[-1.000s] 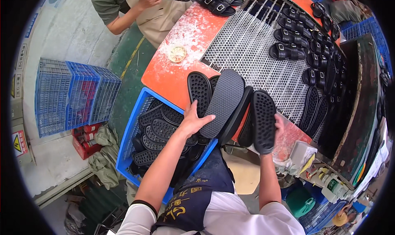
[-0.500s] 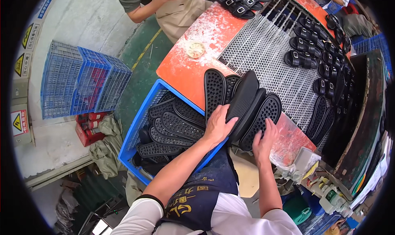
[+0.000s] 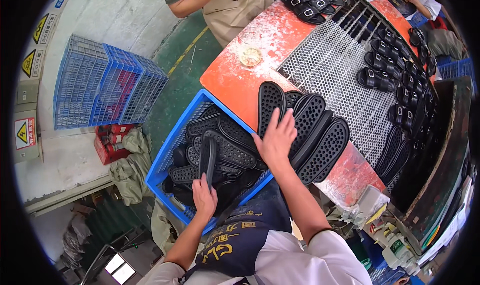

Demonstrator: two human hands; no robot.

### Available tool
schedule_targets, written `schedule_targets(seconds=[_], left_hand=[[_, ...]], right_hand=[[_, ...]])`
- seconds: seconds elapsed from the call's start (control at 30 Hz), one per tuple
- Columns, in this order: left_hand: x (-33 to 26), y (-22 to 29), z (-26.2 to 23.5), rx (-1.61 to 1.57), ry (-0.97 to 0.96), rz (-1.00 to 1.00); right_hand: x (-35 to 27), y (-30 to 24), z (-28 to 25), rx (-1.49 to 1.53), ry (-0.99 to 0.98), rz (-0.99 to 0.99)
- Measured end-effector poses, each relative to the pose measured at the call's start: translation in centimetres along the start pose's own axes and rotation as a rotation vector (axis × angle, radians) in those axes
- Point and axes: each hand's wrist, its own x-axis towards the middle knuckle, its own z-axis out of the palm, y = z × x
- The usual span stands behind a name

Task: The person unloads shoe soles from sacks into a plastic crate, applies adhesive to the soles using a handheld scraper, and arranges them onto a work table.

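Since a moment ago your left hand (image 3: 205,197) has dropped from the fanned soles (image 3: 305,127) on the orange table (image 3: 235,82) into the blue crate (image 3: 182,130), where it now closes around one upright black sole (image 3: 208,157). Your right hand (image 3: 276,139) lies open and flat on the fan, pinning it. You seem to be adding another piece; lift it clear and lay it beside the row. These are flat, oval rubber pieces with dotted treads.
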Motion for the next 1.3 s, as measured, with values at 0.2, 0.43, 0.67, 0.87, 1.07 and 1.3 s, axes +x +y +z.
schedule_targets(seconds=[0.2,0.43,0.67,0.87,1.07,1.3], left_hand=[[1.0,4.2,0.5,-0.034,-0.061,0.13],[9.8,12.2,3.5,-0.414,-0.156,0.193],[11.2,18.3,4.0,-0.671,-0.171,0.201],[10.8,22.5,4.9,-0.368,-0.311,0.328],[8.7,23.8,6.4,-0.278,-0.243,0.483],[6.9,22.7,5.3,-0.503,-0.383,0.547]], right_hand=[[3.3,-1.1,3.8,-0.258,-0.165,0.195],[4.5,-0.6,0.5,0.501,0.052,0.31],[-2.2,15.0,-9.6,0.835,0.379,0.39],[-9.0,24.5,-5.3,0.631,0.118,0.463],[-8.2,17.9,-4.6,-0.096,0.233,0.297],[-6.0,12.0,-8.0,0.216,-0.049,0.529]])
